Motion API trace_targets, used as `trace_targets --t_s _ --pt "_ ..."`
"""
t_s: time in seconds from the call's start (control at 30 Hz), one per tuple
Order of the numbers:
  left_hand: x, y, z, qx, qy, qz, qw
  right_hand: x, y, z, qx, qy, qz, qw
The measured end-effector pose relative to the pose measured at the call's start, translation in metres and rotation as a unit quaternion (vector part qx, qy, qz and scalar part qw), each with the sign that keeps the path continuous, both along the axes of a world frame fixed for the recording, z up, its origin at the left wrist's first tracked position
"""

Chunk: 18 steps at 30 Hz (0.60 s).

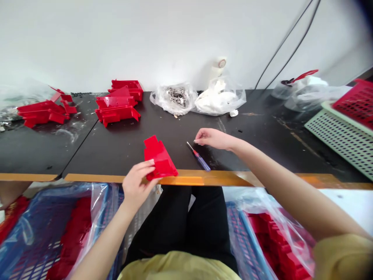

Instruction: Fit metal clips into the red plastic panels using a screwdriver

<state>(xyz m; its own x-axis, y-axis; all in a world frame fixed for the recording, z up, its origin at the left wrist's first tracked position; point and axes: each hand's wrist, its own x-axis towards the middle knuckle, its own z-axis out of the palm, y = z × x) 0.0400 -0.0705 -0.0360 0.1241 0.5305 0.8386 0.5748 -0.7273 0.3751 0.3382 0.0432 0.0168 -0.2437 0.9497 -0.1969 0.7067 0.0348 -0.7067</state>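
Note:
My left hand [139, 182] grips a flat red plastic part [159, 157] by its near left side, thumb underneath and fingers on top. The part rests at the front edge of the black table. My right hand [212, 139] hovers over the table with thumb and fingertips pinched together; whatever small thing may be between them is too small to name. Just left of that hand lies a screwdriver [201, 158] with a blue and red handle, its tip pointing away from me. Neither hand touches it.
Red parts stand in a stack [118, 103] and a second group [46, 111] at the left. Bags of small dark pieces [176, 97] and white pieces [220, 97] sit by the wall. Blue crates [106, 194] [247, 229] flank my legs; perforated baskets [339, 138] stand right.

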Motion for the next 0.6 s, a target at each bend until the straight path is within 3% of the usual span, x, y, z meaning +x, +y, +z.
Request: trace_targets --t_s 0.17,0.37,0.6 --pt "0.008 -0.022 -0.03 0.017 0.1 -0.069 0.992 -0.005 -0.049 0.006 0.016 0.14 -0.025 0.99" --pt "0.01 -0.029 -0.058 0.008 0.091 -0.081 0.993 -0.029 -0.108 0.013 -0.016 0.266 -0.103 0.958" --pt "0.011 -0.021 -0.061 0.035 0.078 -0.087 0.993 -0.058 -0.112 -0.004 -0.035 0.317 -0.038 0.947"
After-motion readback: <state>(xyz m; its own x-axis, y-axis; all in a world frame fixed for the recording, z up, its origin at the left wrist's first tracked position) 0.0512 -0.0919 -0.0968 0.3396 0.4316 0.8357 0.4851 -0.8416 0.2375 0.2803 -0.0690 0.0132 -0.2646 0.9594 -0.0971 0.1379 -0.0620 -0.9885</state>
